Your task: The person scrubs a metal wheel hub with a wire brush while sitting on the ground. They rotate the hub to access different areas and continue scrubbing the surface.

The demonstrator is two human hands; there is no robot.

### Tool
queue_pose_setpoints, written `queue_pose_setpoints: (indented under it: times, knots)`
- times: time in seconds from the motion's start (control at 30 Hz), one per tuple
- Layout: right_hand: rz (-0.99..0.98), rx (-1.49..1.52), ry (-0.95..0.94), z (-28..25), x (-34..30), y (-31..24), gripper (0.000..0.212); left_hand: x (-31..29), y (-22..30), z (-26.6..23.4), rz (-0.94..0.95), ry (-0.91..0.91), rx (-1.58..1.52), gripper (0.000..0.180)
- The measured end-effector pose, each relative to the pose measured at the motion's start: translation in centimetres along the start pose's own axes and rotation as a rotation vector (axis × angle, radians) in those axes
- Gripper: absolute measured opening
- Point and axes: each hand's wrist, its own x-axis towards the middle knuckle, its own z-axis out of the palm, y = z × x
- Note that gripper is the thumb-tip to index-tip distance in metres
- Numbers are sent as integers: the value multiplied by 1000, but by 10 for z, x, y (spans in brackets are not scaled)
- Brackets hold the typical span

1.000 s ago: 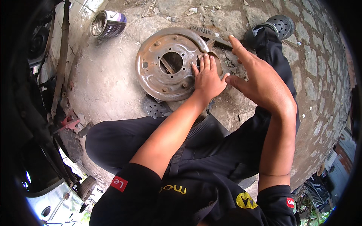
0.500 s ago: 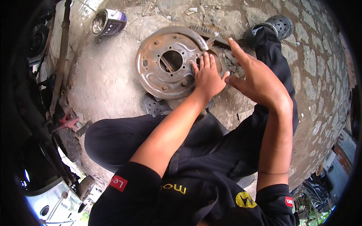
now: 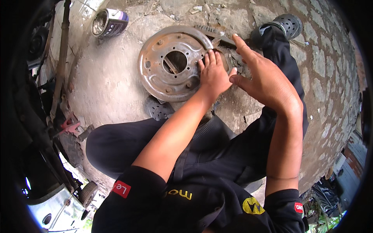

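A round, rust-stained metal brake backing plate [image 3: 155, 83] lies in front of me, with a large centre hole and smaller holes around it. My left hand [image 3: 214, 76] rests on its right edge, fingers spread and palm down. A curved brownish surface by those fingertips is partly covered; I cannot tell whether it belongs to the plate. Raised closer to the camera, my right hand [image 3: 270, 81] has its fingers stretched and thumb apart, holding nothing. Its thumb tip overlaps the left thumb in view; contact is unclear. Just beyond the plate lies a wire brush [image 3: 218, 37].
An opened paint tin [image 3: 117, 24] stands at the far left. My feet wear dark clogs, one clog [image 3: 289, 26] far right, the other [image 3: 158, 108] beside the plate. A red metal stand [image 3: 70, 124] and vehicle parts line the left. Rubble lies right of the plate.
Both hands keep nearly the same pose. The right fingertips have lifted slightly away from me, and the whole scene has shifted a little to the left.
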Motion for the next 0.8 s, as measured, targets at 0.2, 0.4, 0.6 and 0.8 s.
queue_pose_setpoints:
  times: [0.2, 0.4, 0.6, 0.8]
  knots:
    - [39, -4, -33, -1, -3, -1, 81, -22, -6, 4, -3, -40, -5, 96]
    - [75, 42, -56, -1, -5, 0, 89, -6, -2, 6, -20, 37, 34, 94]
    - [47, 22, -15, -5, -4, -3, 89, -9, -1, 0, -36, -11, 54, 91]
    - [90, 66, -90, -5, -6, -3, 89, -32, 3, 9, -65, -85, 39, 96]
